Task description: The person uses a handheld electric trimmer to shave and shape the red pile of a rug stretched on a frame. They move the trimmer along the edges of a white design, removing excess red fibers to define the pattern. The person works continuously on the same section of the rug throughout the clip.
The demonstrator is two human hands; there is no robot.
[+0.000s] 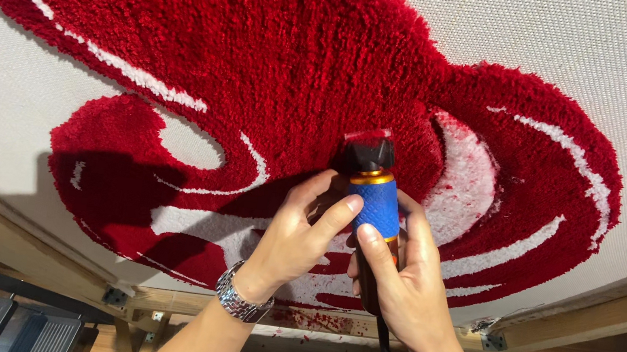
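Trimmer (373,197), blue grip, long axis pointing away from me into red tufted rug (281,57); my right hand (405,283) wrapped round it, left hand (301,235) fingers curled steadying.

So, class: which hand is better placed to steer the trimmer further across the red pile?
Probably the right hand: it wraps the trimmer body, while the left hand only steadies it with fingertips.

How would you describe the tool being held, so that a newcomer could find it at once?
Start at the red and white tufted rug stretched on the wooden frame. Low at its centre, the left hand and right hand hold a trimmer. It alone is blue, with a gold ring and black head.
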